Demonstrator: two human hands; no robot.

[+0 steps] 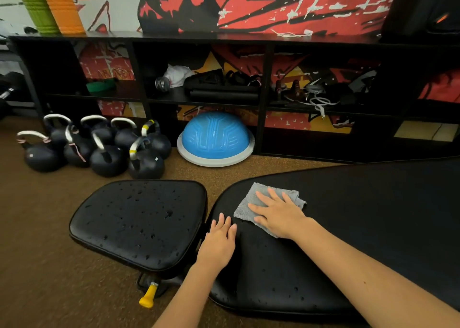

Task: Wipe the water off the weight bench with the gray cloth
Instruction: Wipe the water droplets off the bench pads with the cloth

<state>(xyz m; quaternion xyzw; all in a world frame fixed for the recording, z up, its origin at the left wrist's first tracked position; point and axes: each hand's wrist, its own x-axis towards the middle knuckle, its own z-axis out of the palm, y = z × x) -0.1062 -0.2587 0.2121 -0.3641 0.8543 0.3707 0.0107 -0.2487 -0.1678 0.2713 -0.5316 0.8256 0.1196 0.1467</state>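
The black weight bench has two pads. The seat pad [139, 223] on the left is covered with water drops. The long back pad [361, 215] on the right carries drops along its near edge. The gray cloth [251, 203] lies flat on the left end of the back pad. My right hand [278, 213] presses flat on the cloth, fingers spread. My left hand [220, 243] rests palm down on the left edge of the back pad, beside the gap between the pads, holding nothing.
Several black kettlebells [99, 148] stand on the brown floor at the back left. A blue balance dome [215, 138] leans against the black shelf unit [263, 98] full of gym gear. A yellow adjustment knob [148, 296] sticks out under the bench.
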